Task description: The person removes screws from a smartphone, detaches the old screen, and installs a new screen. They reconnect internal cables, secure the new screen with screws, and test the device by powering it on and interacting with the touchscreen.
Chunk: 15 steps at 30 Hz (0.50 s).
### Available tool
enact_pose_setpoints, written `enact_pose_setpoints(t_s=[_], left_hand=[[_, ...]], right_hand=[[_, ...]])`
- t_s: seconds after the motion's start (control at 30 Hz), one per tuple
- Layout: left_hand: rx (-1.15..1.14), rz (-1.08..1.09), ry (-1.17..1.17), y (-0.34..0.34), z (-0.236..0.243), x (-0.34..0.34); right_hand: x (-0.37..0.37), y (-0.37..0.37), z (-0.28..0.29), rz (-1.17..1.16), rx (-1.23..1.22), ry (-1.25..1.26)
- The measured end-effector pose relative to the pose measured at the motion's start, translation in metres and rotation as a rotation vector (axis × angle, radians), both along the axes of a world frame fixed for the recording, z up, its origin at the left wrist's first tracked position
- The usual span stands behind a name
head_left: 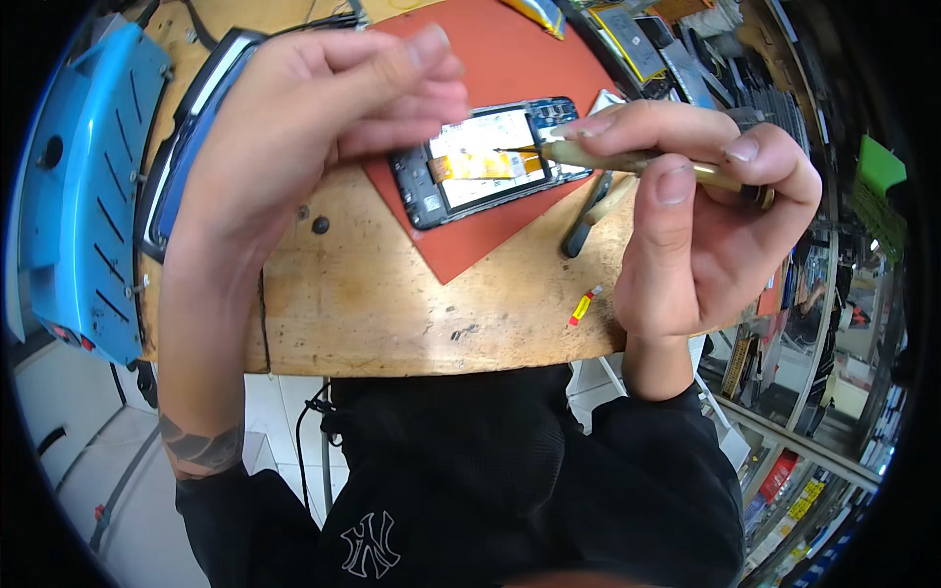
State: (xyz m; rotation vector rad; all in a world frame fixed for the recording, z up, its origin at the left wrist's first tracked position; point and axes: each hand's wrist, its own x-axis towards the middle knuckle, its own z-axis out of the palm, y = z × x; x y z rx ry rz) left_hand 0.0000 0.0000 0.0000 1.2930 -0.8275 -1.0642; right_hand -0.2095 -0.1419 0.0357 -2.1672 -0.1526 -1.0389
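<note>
An opened smartphone (pixel 417 191) lies on a red-orange mat (pixel 456 250), its board exposed at one end and an orange flex cable (pixel 470 169) across the white middle. My left hand (pixel 314 118) hangs over the phone's upper left, fingers curled beside the thumb; anything between them is hidden. My right hand (pixel 711 220) grips a slim pale-handled tool (pixel 608 157) with a fine dark tip over the phone's middle. A dark-handled tool (pixel 578 230) lies right of the phone, and a small yellow-and-red piece (pixel 585 305) lies nearer me on the wooden bench (pixel 392 318).
A blue machine (pixel 83 186) stands at the far left beside a dark curved frame (pixel 186 127). Cluttered parts and a yellow-edged item (pixel 632 44) fill the back right. Shelves (pixel 804 461) of parts run down the right. Cables (pixel 312 441) hang below the bench edge.
</note>
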Motion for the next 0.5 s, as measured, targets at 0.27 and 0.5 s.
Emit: enact_pose_setpoints(t_s=[0.27,0.5], left_hand=[[-0.018,0.21,0.318,0.002,0.017,-0.011],[-0.074,0.189,0.293,0.006,0.022,-0.017]], right_hand=[[0.014,0.014,-0.025,0.098,-0.042,0.212],[0.02,0.017,-0.033,0.087,-0.089,0.223]])
